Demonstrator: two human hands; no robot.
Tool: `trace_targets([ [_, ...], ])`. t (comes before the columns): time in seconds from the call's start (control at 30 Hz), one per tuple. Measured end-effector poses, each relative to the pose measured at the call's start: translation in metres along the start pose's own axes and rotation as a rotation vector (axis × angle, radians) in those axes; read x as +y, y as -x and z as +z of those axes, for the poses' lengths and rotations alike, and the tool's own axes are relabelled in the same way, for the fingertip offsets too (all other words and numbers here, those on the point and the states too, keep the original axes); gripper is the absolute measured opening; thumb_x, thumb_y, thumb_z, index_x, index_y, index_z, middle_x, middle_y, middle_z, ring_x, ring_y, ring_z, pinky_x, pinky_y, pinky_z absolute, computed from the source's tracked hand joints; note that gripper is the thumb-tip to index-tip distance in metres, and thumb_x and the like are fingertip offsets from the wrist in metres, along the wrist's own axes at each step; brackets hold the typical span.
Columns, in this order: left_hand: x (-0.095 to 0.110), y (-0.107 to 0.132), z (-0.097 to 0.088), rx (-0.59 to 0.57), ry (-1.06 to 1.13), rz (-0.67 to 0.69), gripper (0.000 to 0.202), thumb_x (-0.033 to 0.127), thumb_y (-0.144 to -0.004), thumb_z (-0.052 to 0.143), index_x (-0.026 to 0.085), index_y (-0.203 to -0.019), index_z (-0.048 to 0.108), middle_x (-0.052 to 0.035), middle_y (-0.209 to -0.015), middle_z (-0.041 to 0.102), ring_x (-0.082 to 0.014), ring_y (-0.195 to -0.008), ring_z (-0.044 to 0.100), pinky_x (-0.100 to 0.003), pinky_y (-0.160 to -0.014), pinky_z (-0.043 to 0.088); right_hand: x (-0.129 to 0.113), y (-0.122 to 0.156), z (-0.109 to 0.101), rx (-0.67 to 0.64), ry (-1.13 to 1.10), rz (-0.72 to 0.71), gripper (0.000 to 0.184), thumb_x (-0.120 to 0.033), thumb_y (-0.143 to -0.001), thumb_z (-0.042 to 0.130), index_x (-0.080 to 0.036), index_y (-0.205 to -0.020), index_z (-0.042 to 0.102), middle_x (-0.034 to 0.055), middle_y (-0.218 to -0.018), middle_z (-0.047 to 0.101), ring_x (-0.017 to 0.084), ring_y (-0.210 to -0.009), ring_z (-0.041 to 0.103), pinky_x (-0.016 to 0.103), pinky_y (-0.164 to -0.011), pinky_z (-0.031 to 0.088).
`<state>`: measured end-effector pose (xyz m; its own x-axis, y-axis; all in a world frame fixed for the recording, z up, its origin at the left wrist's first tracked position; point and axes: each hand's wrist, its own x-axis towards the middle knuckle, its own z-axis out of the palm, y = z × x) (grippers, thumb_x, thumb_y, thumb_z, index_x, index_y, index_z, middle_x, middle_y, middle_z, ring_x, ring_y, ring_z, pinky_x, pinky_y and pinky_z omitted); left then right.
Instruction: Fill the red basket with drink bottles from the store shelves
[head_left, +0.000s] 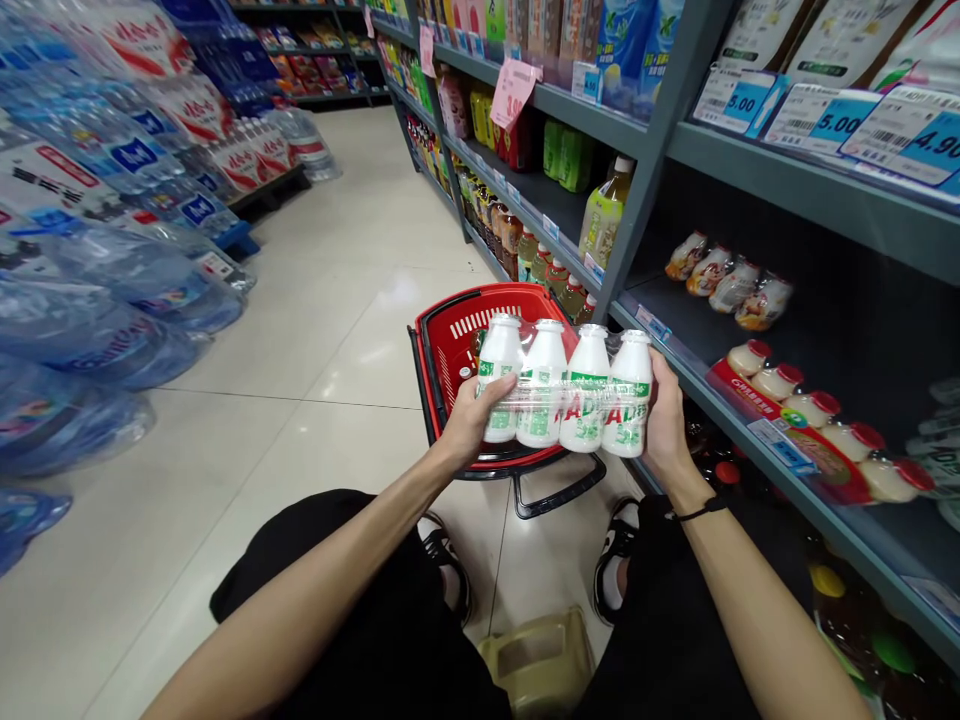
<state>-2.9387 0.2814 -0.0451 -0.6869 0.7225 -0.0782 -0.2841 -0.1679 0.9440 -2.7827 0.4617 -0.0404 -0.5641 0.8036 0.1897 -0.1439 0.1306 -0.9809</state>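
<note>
A shrink-wrapped pack of several white milk-drink bottles (pixel 541 385) with green and red print is held upright between my two hands. My left hand (pixel 474 420) grips its left end, thumb across the front. At the right end, my right hand (pixel 666 415) closes on the pack's side, its fingers partly hidden behind. Behind and below the bottles stands a red shopping basket (pixel 442 330) on the floor. Its black handle (pixel 562 490) folds down on my side. A few items lie inside the basket, mostly covered by the pack.
Grey shelving (pixel 810 165) with drinks runs along my right. A red-capped bottle pack (pixel 817 415) and a small orange-labelled pack (pixel 727 275) sit on the nearest shelf. Stacked water bottles (pixel 90 310) line the left. A beige plastic stool (pixel 544 665) is between my legs. Tiled floor (pixel 352 240) stretches ahead.
</note>
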Motion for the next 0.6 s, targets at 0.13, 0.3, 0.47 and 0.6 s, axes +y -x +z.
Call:
trace_targets([
  [0.13,0.003,-0.003,0.002,0.073,0.075,0.019,0.058,0.061,-0.074,0.084,0.007,-0.096,0.077,-0.0139,-0.086,0.082,-0.0287,-0.074,0.078,-0.032,-0.061,0.061,0.0,-0.004,0.006,-0.191,-0.183,0.194,0.065,-0.076,-0.097,0.042,-0.024,-0.123,0.07,0.0066,-0.106,0.079,0.03,-0.102,0.074,0.044,-0.086,0.061],
  [0.3,-0.003,-0.007,-0.008,0.068,0.042,0.074,0.056,0.06,-0.081,0.08,0.007,-0.098,0.076,-0.0118,-0.08,0.08,-0.0263,-0.068,0.077,-0.028,-0.052,0.056,0.009,0.005,0.011,-0.229,-0.157,0.254,0.052,-0.065,-0.089,0.073,-0.025,-0.121,0.068,0.0041,-0.098,0.078,0.026,-0.087,0.074,0.042,-0.077,0.065],
  [0.47,-0.004,-0.005,-0.015,0.03,-0.029,0.128,0.059,0.063,-0.083,0.079,0.008,-0.105,0.076,-0.0125,-0.091,0.082,-0.0278,-0.079,0.079,-0.034,-0.074,0.064,0.014,0.011,0.013,-0.141,-0.058,0.114,0.05,-0.067,-0.085,0.075,-0.023,-0.109,0.068,0.0043,-0.087,0.075,0.026,-0.079,0.071,0.042,-0.069,0.064],
  [0.6,-0.001,-0.003,-0.013,0.008,-0.016,0.137,0.06,0.065,-0.085,0.076,0.008,-0.104,0.077,-0.0128,-0.092,0.082,-0.029,-0.081,0.079,-0.036,-0.075,0.064,0.009,0.014,0.015,-0.124,0.022,0.047,0.051,-0.069,-0.09,0.068,-0.024,-0.115,0.067,0.0063,-0.091,0.075,0.028,-0.083,0.071,0.043,-0.071,0.061],
])
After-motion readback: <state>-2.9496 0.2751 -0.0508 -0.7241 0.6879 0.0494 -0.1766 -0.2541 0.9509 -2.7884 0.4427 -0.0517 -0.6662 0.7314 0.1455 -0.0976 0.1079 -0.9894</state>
